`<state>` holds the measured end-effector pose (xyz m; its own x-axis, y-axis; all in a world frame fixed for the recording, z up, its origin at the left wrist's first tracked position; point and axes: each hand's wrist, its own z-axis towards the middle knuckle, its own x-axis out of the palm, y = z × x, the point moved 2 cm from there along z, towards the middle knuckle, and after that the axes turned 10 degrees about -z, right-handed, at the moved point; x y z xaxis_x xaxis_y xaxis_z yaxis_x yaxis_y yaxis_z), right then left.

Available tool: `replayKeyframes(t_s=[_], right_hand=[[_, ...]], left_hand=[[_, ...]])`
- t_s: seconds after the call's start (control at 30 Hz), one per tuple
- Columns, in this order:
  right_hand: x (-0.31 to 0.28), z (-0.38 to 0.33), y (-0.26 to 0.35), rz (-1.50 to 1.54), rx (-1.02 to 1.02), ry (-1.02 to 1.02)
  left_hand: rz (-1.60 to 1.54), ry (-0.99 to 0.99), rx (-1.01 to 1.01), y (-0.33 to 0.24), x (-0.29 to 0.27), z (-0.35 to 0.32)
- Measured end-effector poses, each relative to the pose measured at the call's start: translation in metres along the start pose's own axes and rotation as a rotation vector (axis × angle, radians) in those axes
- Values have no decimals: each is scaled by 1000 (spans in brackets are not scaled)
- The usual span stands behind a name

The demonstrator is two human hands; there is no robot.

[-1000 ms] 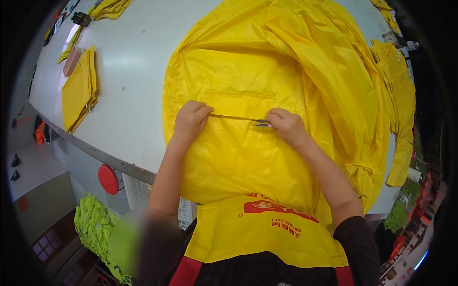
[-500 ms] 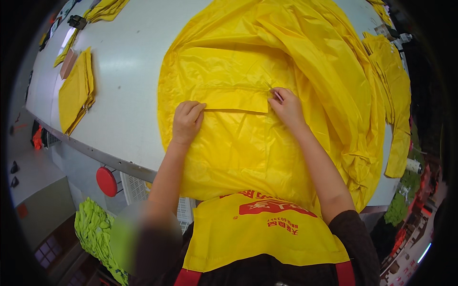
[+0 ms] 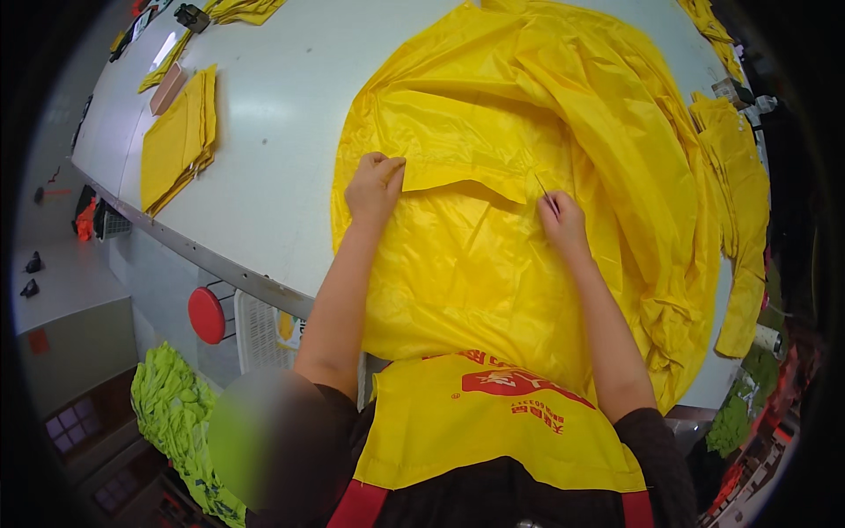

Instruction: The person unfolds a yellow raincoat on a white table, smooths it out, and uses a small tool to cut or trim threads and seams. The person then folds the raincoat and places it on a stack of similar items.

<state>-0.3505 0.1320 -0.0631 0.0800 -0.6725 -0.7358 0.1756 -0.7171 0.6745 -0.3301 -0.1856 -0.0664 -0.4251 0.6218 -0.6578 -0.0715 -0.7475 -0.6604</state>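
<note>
— Hands first?
— Left hand (image 3: 374, 187) pinches the folded flap (image 3: 458, 174) of the big glossy yellow plastic garment (image 3: 493, 264); right hand (image 3: 563, 224) grips a thin metal tool (image 3: 543, 187) at the flap's right end.
— Around them?
— Red round button (image 3: 207, 315) near left; stacked yellow fabric pieces (image 3: 179, 139) far left on the white table (image 3: 282, 132).

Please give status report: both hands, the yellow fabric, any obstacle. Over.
Left hand pinches the flap of the yellow garment. Right hand holds a thin tool at the flap's other end. Nothing in the way.
</note>
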Motion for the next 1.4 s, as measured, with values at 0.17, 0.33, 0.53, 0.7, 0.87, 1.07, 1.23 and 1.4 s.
replayKeyframes(t_s=[0.17, 0.33, 0.53, 0.7, 0.87, 1.07, 1.23, 1.4], right_hand=[[-58, -86, 7, -64, -36, -177], [-165, -150, -39, -154, 284, -457], [-231, -188, -147, -287, 525, -501], [-224, -188, -158, -391, 411, -352], [-235, -189, -133, -330, 386, -294], [-219, -196, 32, 272, 197, 177], [-169, -198, 101, 506, 192, 137], [-143, -218, 107, 695, 241, -29]], left_hand=[[64, -17, -39, -1, 8, 0], [185, -53, -124, 0, 24, 1], [-256, -205, -225, 60, 29, 14], [-728, -17, -344, -56, 0, -33], [-788, 352, -109, -138, 13, -104], [-839, 609, 198, -265, -18, -142], [-1076, 1222, -312, -268, -18, -152], [-1467, 856, -502, -215, -39, -152]])
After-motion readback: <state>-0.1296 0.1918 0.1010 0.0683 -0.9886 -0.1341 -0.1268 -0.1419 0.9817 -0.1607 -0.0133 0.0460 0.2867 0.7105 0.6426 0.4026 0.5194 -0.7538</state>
